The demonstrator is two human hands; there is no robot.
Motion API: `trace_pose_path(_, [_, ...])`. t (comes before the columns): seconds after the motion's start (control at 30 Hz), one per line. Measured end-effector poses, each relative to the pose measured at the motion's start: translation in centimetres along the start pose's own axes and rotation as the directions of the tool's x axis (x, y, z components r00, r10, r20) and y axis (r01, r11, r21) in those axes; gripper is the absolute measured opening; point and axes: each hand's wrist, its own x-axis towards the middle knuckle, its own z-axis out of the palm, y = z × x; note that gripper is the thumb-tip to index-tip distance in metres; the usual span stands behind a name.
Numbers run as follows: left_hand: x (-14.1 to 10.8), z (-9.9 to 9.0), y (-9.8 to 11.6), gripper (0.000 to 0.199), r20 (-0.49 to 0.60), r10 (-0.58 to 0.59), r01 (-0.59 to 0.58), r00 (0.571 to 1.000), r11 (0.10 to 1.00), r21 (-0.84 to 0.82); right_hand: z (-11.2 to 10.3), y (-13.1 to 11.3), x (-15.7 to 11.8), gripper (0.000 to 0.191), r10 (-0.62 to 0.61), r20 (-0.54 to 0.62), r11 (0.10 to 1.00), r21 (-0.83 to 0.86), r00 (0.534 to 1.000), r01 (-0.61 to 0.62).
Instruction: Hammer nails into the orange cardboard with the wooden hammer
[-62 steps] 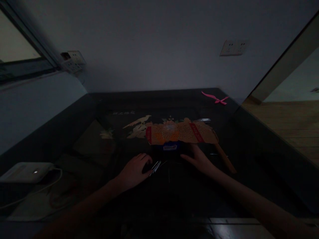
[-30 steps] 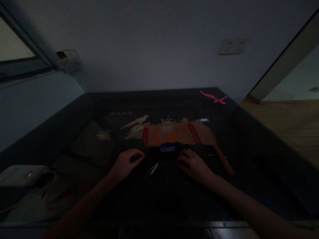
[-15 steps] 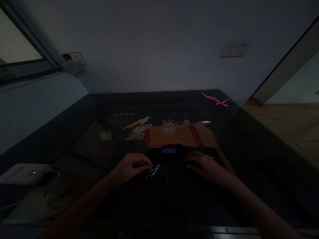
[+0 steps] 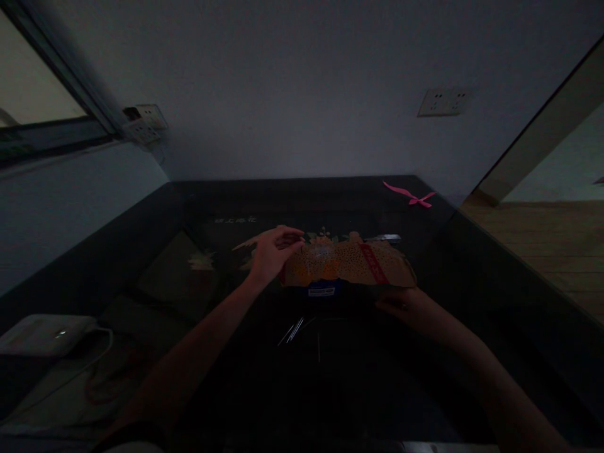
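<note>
A cardboard piece [image 4: 349, 263] full of small holes, with red printed bands, stands on the dark table, its lower edge ragged. Over its left end is my left hand [image 4: 274, 253], thumb and fingers brought together; a tiny dark, thin thing seems to show at the tips, too small to name. My right hand [image 4: 409, 306] is just under the cardboard's lower right corner, fingers pointing left, partly lost in shadow. Whether it grips the cardboard does not show. Below the cardboard lie several thin shiny sticks [image 4: 295, 329], apart from both hands. A blue label [image 4: 323, 290] shows under the cardboard.
A pink ribbon [image 4: 412, 196] lies at the table's back right. Behind the cardboard is a flat metallic strip [image 4: 387, 238]. A white device [image 4: 50, 333] with a cable sits at the left. The wall has sockets [image 4: 443, 102]. The light is very dim.
My left hand has risen from beside the shiny sticks, forward to the cardboard's left end. My right hand has shifted right, closer under the cardboard's corner. The sticks stay on the table.
</note>
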Motion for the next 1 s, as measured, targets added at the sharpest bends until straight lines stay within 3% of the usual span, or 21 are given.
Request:
trace_pose_path(0.17, [-0.7,0.2,-0.6,0.017,-0.029,0.030,-0.029,0.999,0.999,0.017,-1.7,2.7,-0.3,0.028,0.245,-0.176,0.960,-0.091,0.953,-0.264])
trace_pose_path(0.33, [-0.5,0.3,-0.9,0.013,-0.032,0.057,-0.056,0.998,0.998,0.017,-2.1,3.4,-0.8,0.025,0.366,-0.222,0.896,-0.177,0.904,-0.406])
trace_pose_path(0.53, [-0.6,0.7,-1.7,0.012,-0.024,0.111,-0.110,0.994,0.993,0.050,-0.7,4.1,-1.3,0.036,0.442,-0.220,0.846,-0.219,0.869,-0.486])
trace_pose_path(0.7, [-0.7,0.8,-1.5,0.013,-0.039,0.134,-0.131,0.990,0.989,0.072,-0.5,5.1,-0.9,0.034,0.491,-0.188,0.825,-0.214,0.851,-0.524])
trace_pose_path(1.0, [-0.8,0.9,-2.2,0.014,-0.005,0.165,-0.165,0.986,0.984,0.063,-0.8,6.7,0.0,0.032,0.528,-0.214,0.830,-0.073,0.822,-0.553])
